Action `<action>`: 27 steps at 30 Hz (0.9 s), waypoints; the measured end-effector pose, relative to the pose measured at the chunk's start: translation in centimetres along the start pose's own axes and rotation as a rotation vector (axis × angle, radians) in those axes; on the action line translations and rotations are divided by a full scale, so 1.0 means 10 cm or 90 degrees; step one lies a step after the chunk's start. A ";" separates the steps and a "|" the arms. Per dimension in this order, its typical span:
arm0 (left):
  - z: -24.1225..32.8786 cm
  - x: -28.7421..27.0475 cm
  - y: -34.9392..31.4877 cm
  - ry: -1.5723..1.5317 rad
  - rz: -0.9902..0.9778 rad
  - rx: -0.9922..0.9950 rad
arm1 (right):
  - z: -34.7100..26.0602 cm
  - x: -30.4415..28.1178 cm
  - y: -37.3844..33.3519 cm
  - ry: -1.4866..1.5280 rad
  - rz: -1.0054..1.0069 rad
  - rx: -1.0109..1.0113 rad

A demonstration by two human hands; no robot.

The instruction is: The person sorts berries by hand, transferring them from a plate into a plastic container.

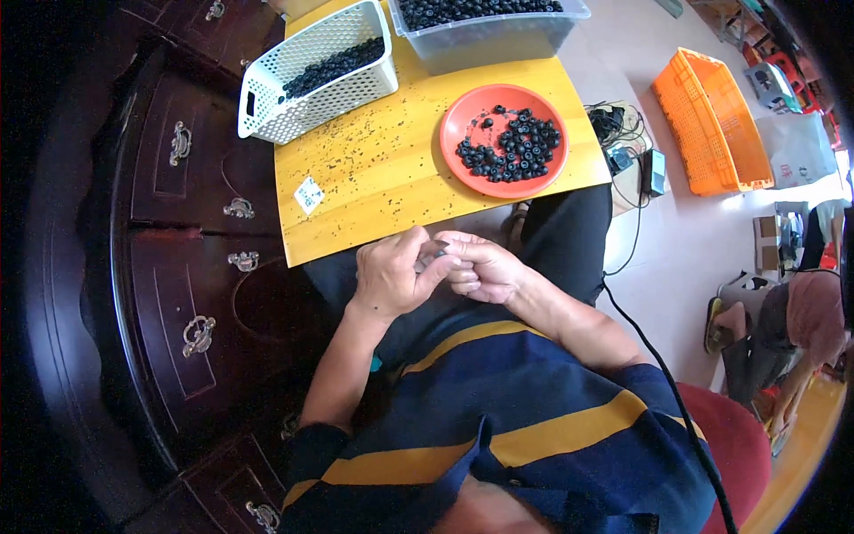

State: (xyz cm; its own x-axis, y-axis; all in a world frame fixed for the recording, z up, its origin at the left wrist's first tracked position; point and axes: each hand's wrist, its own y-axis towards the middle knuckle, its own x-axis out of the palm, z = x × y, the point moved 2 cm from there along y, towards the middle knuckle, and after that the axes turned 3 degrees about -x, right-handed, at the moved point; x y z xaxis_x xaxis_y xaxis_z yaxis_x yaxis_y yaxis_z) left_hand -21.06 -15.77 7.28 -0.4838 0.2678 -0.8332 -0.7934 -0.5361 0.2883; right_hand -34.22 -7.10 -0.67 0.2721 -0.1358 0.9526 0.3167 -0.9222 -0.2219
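Where the left side of the view fills with a dark red-brown wooden cabinet with metal drawer pulls (165,307), a yellow wooden tabletop (583,153) stands beside it, its near edge in front of the person's lap. On the floor to the right sits an orange slatted plastic crate (690,125). At the table's far side are a white perforated plastic basket (334,114) and, to its right, a translucent plastic bin (489,50), both holding many small black pieces. Nearer, toward the table's right edge, lies a round red plastic plate (462,113), bearing a loose heap of small round black pieces (527,142).

The left hand (390,271) and right hand (487,269) meet over the lap, at the table's near edge. Both are closed, fingers curled, their thumbs and fingertips pinched together around a small dark piece (439,253); which grips it more firmly, I cannot tell. From there the plate lies ahead and to the right, nearer the right hand; being round, it has no long axis. The pinched piece is too small and too covered to show its own.
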 end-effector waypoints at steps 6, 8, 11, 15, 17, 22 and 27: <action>-0.05 0.07 0.01 -0.014 -0.010 -0.011 | 0.06 -0.11 0.05 0.113 -0.012 -0.002; -0.08 0.11 0.02 -0.012 -0.006 -0.013 | 0.05 -0.12 0.06 0.123 -0.018 -0.003; -0.10 0.14 0.01 -0.032 -0.004 -0.028 | 0.04 -0.10 0.06 0.095 -0.002 -0.008; -0.14 0.21 -0.04 -0.017 0.017 -0.016 | 0.04 -0.03 0.06 0.107 0.038 -0.013; -0.16 0.25 -0.05 -0.012 0.028 -0.012 | 0.03 0.01 0.06 0.106 0.061 -0.015; -0.10 0.14 -0.03 -0.105 0.013 -0.080 | -0.03 0.08 0.05 0.069 0.092 -0.003; -0.23 0.08 -0.04 -0.547 -0.099 -0.298 | -0.04 -0.01 0.10 0.114 0.046 0.003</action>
State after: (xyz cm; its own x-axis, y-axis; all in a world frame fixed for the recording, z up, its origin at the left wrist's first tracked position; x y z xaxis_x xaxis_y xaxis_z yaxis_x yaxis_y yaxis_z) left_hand -20.21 -17.20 5.42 -0.6375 0.7522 -0.1669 -0.7341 -0.6587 -0.1648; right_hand -34.31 -8.20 -0.93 0.1282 -0.2639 0.9560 0.3073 -0.9059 -0.2913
